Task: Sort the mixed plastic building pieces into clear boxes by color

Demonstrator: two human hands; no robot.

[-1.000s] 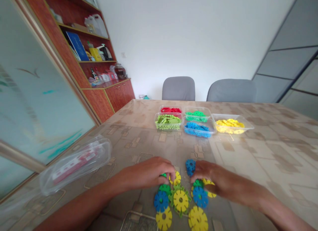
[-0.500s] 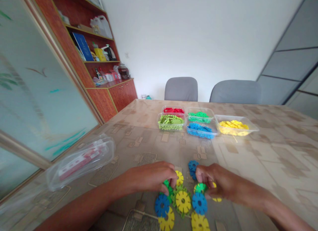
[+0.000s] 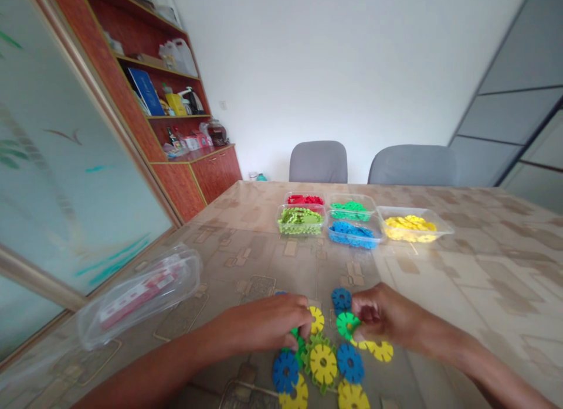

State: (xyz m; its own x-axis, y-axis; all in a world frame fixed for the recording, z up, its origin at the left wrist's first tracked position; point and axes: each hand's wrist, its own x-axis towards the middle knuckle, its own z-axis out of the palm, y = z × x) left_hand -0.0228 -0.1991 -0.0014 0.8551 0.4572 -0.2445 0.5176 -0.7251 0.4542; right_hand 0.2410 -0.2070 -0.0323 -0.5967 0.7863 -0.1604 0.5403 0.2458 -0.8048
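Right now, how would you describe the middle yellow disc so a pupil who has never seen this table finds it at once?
On the patterned table, look just this side of the gap between the left hand and right hand. There, the yellow disc sits between two blue discs. Unlike the neighbouring yellow discs, it has light-green teeth poking out around its rim.

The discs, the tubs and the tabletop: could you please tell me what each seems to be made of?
Discs: probably plastic, matt, given their even colour and clean-cut slots. Tubs: likely clear plastic, glossy, given their see-through walls. Tabletop: patterned, perhaps a vinyl cover, given its soft sheen; the look leaves this open.
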